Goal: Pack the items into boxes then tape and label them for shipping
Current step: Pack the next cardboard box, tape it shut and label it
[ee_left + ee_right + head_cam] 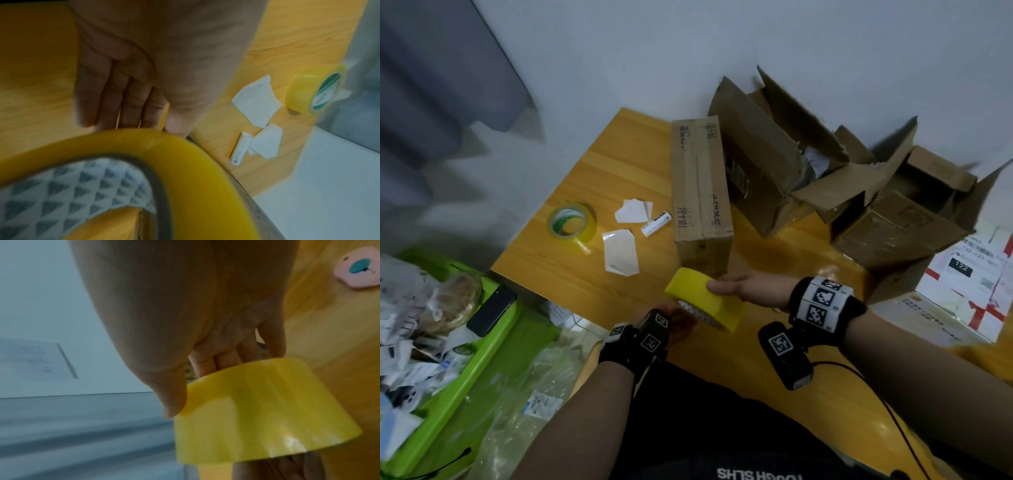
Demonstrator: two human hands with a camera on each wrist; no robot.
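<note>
Right now both hands are on the big yellow tape roll, which is up in the air just in front of the closed box on the wooden surface. The right hand holds the roll from the top, thumb on one side of the band and fingers curled over the other side. The left hand is under the roll, but how its fingers lie is hard to see in the head view, and its own camera shows mostly the roll and the other hand, so I cannot tell whether it grips or just props it up. A roll like this is probably light and stiff, a hard ring that will not squash, so squeezing it across the band should be safe. Its outside looks smooth and shiny (a bit slippery, I think), so a grip through the hole or across the flat sides would likely hold better than pressing on the slick curve. The loose end of the tape cannot be made out; it will be thin, floppy and sticky, and could fold onto itself if pulled carelessly. A second, smaller tape roll lies farther away on the surface, near some white paper scraps and a small white tube. Two open boxes stand behind the closed one.
</note>
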